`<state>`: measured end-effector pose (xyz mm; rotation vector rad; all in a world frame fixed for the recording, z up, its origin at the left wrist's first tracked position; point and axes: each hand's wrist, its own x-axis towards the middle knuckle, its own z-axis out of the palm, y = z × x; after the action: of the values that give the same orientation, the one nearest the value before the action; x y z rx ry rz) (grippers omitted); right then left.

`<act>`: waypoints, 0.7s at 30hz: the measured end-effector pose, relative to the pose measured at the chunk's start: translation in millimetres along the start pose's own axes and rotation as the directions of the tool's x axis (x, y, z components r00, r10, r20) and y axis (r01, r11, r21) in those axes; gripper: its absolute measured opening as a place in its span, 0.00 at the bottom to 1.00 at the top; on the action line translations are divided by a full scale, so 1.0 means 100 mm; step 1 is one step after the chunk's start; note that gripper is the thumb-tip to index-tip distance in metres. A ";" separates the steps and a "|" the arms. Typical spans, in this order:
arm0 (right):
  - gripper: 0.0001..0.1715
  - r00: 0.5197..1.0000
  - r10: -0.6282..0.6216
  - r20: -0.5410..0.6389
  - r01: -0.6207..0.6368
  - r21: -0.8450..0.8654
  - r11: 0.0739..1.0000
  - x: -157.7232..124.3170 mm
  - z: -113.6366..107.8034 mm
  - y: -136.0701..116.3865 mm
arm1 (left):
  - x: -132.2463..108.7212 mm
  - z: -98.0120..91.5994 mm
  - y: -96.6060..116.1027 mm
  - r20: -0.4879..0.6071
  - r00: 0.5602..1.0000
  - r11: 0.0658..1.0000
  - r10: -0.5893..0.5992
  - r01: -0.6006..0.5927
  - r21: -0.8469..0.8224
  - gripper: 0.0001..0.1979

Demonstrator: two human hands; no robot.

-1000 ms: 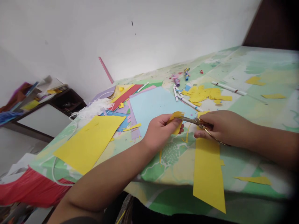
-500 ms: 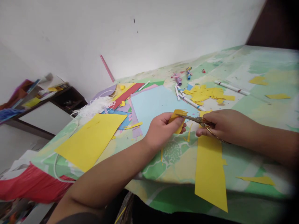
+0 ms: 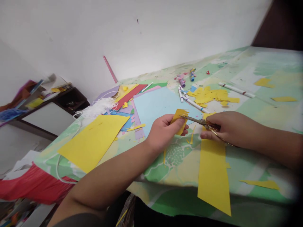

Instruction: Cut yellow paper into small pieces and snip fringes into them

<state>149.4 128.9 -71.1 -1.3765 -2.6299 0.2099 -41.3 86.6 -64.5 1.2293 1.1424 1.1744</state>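
Between the thumb and fingers of my left hand (image 3: 164, 130) is a small piece of yellow paper (image 3: 178, 117), its top edge snipped into a fringe. My right hand (image 3: 227, 127) grips a pair of scissors (image 3: 200, 121) by gold-coloured handles. The blade tips meet the fringed side of the paper, just above my left thumb. Under my right hand lies a long yellow paper strip (image 3: 213, 170), which hangs over the table's front edge. Thin yellow slivers (image 3: 193, 135) rest on the cloth between my hands.
Behind my hands are a light blue sheet (image 3: 158, 107), several markers (image 3: 236, 90) and a pile of yellow cuttings (image 3: 210, 95). A larger yellow sheet (image 3: 94, 138) and tangled white string (image 3: 96, 107) lie to the left. A dark shelf (image 3: 73, 99) stands beyond the table.
The scissor blades have shifted slightly against the fringed paper, and the fringe strips are spread a little differently. Both hands keep their holds. The whole view has moved a touch.
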 end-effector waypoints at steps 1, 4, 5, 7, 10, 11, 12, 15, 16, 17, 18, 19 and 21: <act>0.29 1.000 -0.007 -0.005 0.007 0.002 1.000 0.00 0.01 0.01 | 0.00 0.00 0.00 -0.005 1.000 1.000 0.004 -0.004 0.005 0.11; 0.29 1.000 -0.021 -0.019 0.020 -0.002 1.000 0.00 0.03 0.04 | 0.00 0.00 0.00 -0.023 1.000 1.000 0.020 -0.019 0.017 0.11; 0.29 1.000 -0.022 -0.018 0.022 -0.002 1.000 0.00 0.04 0.04 | 0.00 0.00 0.00 -0.030 0.999 0.999 0.027 -0.026 0.022 0.10; 0.29 1.000 -0.016 -0.004 0.016 -0.005 1.000 0.00 0.04 0.04 | 0.00 0.00 0.00 -0.053 0.998 0.999 0.038 -0.036 0.032 0.10; 0.29 0.999 -0.001 0.033 0.002 -0.015 1.000 0.00 0.03 0.03 | 0.01 0.00 -0.01 -0.066 0.997 0.999 0.047 -0.045 0.031 0.10; 0.29 0.999 0.002 0.039 -0.001 -0.019 1.000 0.00 0.02 0.02 | 0.01 0.00 -0.01 -0.055 0.997 0.998 0.049 -0.048 0.031 0.10; 0.28 0.999 0.003 0.038 -0.003 -0.023 1.000 0.00 0.02 0.02 | 0.01 0.00 -0.01 -0.037 0.998 0.998 0.052 -0.050 0.035 0.10; 0.28 1.000 -0.001 0.020 0.002 -0.022 1.000 0.00 0.02 0.01 | 0.00 0.00 0.00 0.017 0.998 0.996 0.053 -0.055 0.075 0.12; 0.28 1.000 -0.002 0.019 0.002 -0.020 1.000 0.00 0.02 0.01 | 0.00 0.01 0.00 0.025 0.998 0.995 0.054 -0.056 0.085 0.12; 0.29 1.000 0.000 0.019 0.000 -0.018 1.000 0.01 0.02 0.01 | 0.00 0.01 -0.01 0.029 0.998 0.994 0.056 -0.058 0.092 0.12; 0.29 1.000 0.004 0.020 -0.004 -0.015 1.000 0.01 0.02 0.00 | 0.00 0.01 -0.01 0.029 0.998 0.994 0.060 -0.062 0.095 0.12; 0.29 1.000 0.010 0.023 -0.010 -0.013 1.000 0.01 0.02 0.00 | 0.00 0.01 -0.01 0.028 0.997 0.993 0.066 -0.068 0.094 0.11; 0.28 1.000 0.018 0.022 -0.018 -0.013 1.000 0.01 0.02 -0.01 | 0.01 0.01 -0.02 0.027 0.996 0.992 0.081 -0.083 0.090 0.10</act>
<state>148.1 128.8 -72.6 -1.4109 -2.6425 0.2122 -39.9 87.2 -66.8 1.3676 1.1483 1.1764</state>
